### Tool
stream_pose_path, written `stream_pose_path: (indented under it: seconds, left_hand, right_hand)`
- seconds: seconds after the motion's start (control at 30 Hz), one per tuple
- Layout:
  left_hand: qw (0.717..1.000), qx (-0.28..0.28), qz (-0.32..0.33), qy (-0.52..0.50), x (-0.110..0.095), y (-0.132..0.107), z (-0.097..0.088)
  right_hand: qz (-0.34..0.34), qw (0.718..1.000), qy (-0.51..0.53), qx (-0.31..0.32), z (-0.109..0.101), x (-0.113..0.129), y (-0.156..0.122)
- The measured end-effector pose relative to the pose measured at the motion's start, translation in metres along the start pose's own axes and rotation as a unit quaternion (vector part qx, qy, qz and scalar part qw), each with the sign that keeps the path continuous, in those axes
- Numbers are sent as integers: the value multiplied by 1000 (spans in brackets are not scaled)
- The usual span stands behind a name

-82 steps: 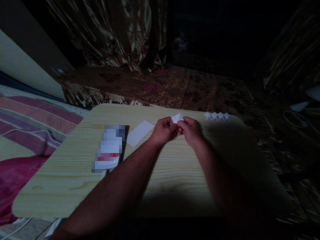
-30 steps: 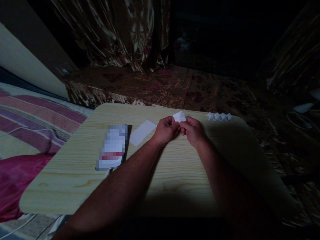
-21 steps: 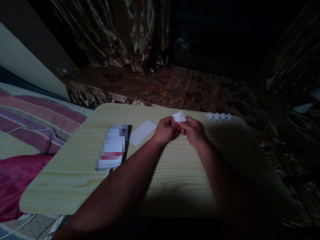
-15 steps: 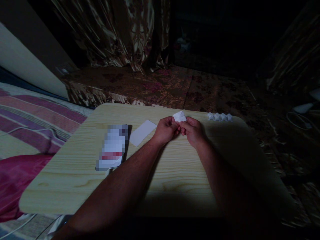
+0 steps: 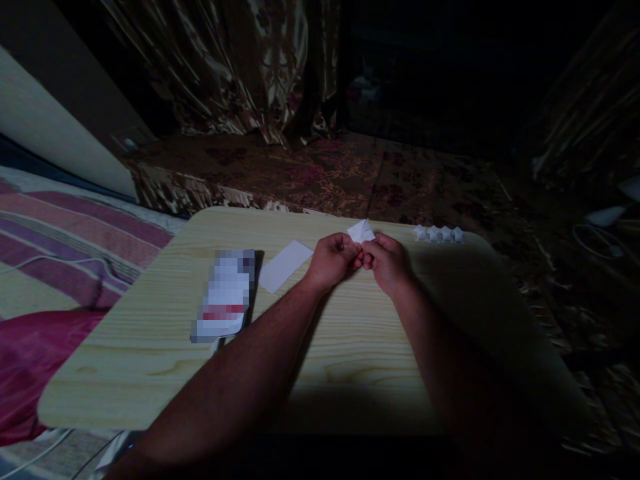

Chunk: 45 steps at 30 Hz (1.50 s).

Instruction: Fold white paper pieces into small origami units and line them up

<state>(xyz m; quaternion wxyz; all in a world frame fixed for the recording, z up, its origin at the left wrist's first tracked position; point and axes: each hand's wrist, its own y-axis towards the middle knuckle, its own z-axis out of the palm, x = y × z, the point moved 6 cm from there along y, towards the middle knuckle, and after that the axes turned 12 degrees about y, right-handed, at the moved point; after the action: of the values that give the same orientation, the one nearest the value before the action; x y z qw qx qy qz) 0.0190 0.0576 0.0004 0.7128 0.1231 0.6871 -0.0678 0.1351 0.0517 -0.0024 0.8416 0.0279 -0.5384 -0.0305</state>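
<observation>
A small white piece of folded paper (image 5: 361, 231) with visible creases is held up over the far part of the table. My left hand (image 5: 332, 259) pinches its lower left side, fingers curled. From the other side my right hand (image 5: 387, 260) grips the lower right, thumb pressed near the left thumb. The two hands meet below the paper, and their fingers cover its lower edge. A flat white paper strip (image 5: 286, 267) lies on the table just left of my left hand.
Several small white paper stars (image 5: 439, 233) stand in a row along the far right edge of the wooden table (image 5: 360, 360). A blurred-out phone-like object (image 5: 225, 293) with a white cable lies at the left. Beyond are a striped bed cover (image 5: 75, 247) and a patterned curtain (image 5: 260, 67).
The folded paper has shifted very slightly to the right and turned a little between the fingers. Both hands keep their hold; the rest looks the same.
</observation>
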Motion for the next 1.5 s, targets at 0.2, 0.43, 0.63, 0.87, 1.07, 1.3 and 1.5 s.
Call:
stream_pose_path:
  seconds: [0.2,0.43,0.63,0.87,1.07,1.3,1.5]
  left_hand:
    - [1000,-7,6,3,0,0,-1]
    - [1000,-28,7,-8,-3,-1,-2]
    - [997,-80,11,-17,-4,-1,-11]
    - [995,-79,-8,-63,-2,0,-12]
    - [995,-81,-3,-53,-2,0,-12]
    - [995,-83,40,-36,-4,2,-12]
    - [995,-91,25,-14,-5,1,-11]
  right_hand:
    - [-7,1000,-6,-6,0,-1,1]
    - [-1,1000,-6,-2,0,-1,0]
    - [-4,1000,-11,5,1,1,-1]
    - [11,1000,-24,-4,1,1,-1]
    - [11,1000,-15,-8,1,1,-1]
    - [-10,1000,7,3,1,2,0]
    - [-7,999,-33,-1,2,1,-1]
